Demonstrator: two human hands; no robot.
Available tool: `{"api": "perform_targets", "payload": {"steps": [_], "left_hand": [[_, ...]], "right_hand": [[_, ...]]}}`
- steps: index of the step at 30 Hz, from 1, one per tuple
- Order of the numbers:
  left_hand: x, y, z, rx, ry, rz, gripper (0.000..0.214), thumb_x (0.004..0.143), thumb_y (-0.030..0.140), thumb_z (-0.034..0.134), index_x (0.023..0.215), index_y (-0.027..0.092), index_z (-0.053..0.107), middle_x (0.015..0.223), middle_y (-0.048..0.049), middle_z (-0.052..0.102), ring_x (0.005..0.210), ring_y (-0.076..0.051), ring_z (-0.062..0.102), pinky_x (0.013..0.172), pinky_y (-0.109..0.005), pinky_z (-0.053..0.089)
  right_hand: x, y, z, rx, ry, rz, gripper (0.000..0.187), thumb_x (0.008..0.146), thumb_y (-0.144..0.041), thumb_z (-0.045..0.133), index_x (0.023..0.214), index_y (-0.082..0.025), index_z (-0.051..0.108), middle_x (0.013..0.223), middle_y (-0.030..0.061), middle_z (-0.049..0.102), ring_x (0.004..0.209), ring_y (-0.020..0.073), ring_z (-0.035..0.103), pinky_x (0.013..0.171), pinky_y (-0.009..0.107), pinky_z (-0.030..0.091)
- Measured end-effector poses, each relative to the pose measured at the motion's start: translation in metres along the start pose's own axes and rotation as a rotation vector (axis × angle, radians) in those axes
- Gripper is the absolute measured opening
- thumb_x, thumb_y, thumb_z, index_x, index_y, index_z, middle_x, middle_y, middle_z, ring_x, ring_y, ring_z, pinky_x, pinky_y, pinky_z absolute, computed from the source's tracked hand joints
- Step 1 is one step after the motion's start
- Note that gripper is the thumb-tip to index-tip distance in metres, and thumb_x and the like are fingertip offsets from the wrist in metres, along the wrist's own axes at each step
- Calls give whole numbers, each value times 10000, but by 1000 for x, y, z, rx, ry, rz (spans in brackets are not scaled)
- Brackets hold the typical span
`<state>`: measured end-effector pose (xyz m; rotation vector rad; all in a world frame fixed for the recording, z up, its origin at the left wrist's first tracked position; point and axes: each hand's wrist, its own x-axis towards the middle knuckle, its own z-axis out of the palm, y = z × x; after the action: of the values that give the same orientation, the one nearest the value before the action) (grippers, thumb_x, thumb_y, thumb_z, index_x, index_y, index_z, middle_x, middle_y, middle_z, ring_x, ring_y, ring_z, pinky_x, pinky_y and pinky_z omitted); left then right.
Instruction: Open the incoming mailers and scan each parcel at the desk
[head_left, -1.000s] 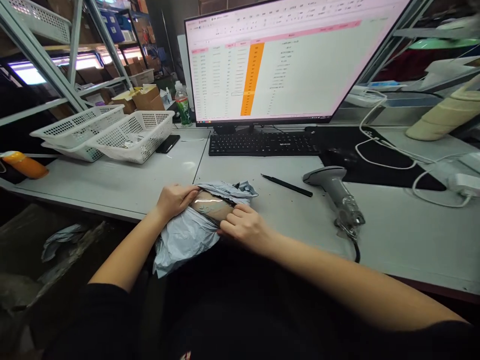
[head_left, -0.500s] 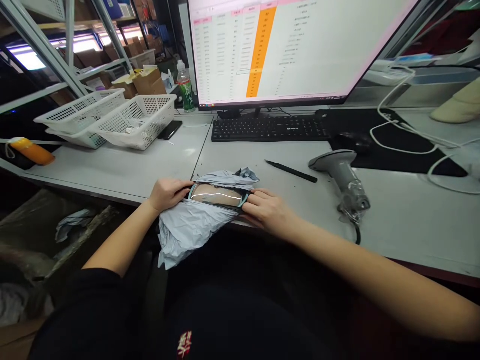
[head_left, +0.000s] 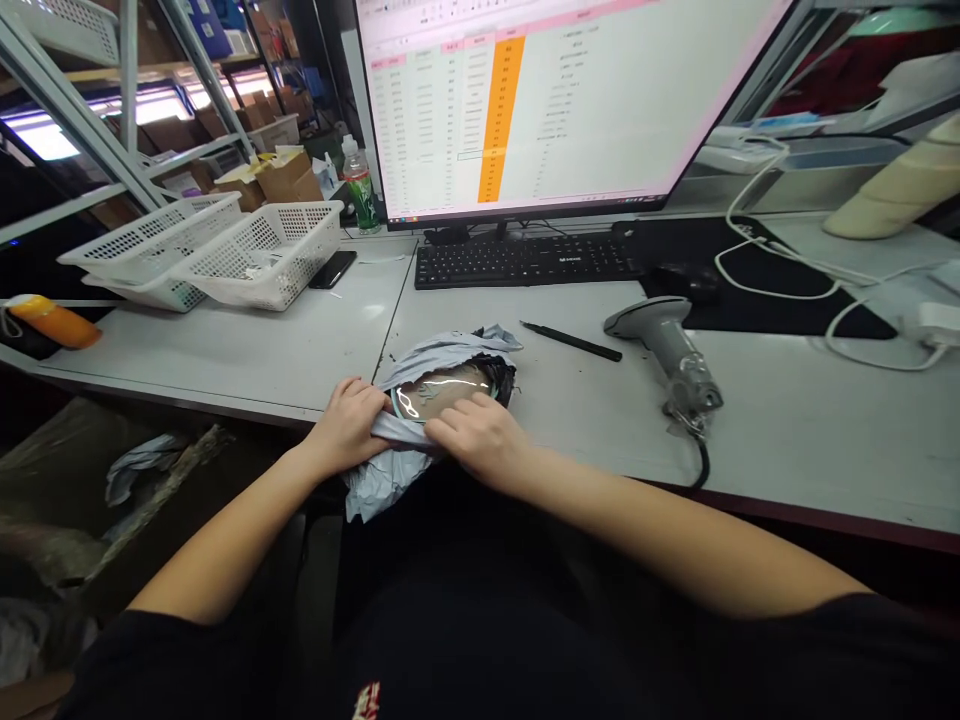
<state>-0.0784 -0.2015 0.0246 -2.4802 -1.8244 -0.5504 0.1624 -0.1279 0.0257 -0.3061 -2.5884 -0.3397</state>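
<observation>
A crumpled grey plastic mailer bag point(head_left: 442, 352) lies at the near edge of the white desk point(head_left: 247, 350). A shiny clear-wrapped item point(head_left: 439, 392) shows through its torn opening. My left hand point(head_left: 346, 430) is closed on the grey bag's left side and bunches it toward me. My right hand point(head_left: 478, 442) rests on the near edge of the wrapped item, fingers curled and pressing on it. The bag's lower end hangs over the desk edge against my lap.
A black pen point(head_left: 571, 341) and a grey barcode scanner point(head_left: 667, 350) lie to the right. Behind are a black keyboard point(head_left: 525, 260), a large monitor point(head_left: 555, 100), white baskets point(head_left: 255, 255), a phone point(head_left: 333, 269), a green bottle point(head_left: 358, 187) and white cables point(head_left: 780, 270).
Both hands drew closer together and nearer the desk edge. The grey bag is bunched back further, so more of the wrapped item shows.
</observation>
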Motion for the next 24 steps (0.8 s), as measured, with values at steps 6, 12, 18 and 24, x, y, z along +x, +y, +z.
{"api": "perform_targets", "payload": {"steps": [6,12,18,24], "left_hand": [[-14,-14,0,63,-113,92,207,839,326,645,1030,247,661,990,-63,654,1050,-279,560,1142,-523,271],[4,-6,4,-90,-198,-264,534,964,606,345,1100,187,647,1054,-126,683,1055,-327,586,930,-471,435],[49,9,-3,-257,-269,-493,623,889,697,439,1210,189,603,1214,-135,683,1087,-342,639,886,-400,475],[58,27,-14,-293,-190,-416,523,843,603,581,1170,195,551,1154,-131,667,1045,-341,633,880,-425,485]], "right_hand": [[-31,-3,12,-42,144,-75,175,960,-151,536,941,-207,700,695,18,564,673,165,422,668,335,315],[-51,-6,13,122,153,-31,268,932,-145,577,1173,-141,694,854,71,637,817,196,509,821,358,458],[-48,-5,15,150,122,-36,273,930,-177,577,1170,-149,703,855,66,637,811,192,515,821,363,462],[-51,-7,17,71,153,-27,267,925,-203,602,1167,-162,707,839,47,653,794,190,514,742,346,424]]}}
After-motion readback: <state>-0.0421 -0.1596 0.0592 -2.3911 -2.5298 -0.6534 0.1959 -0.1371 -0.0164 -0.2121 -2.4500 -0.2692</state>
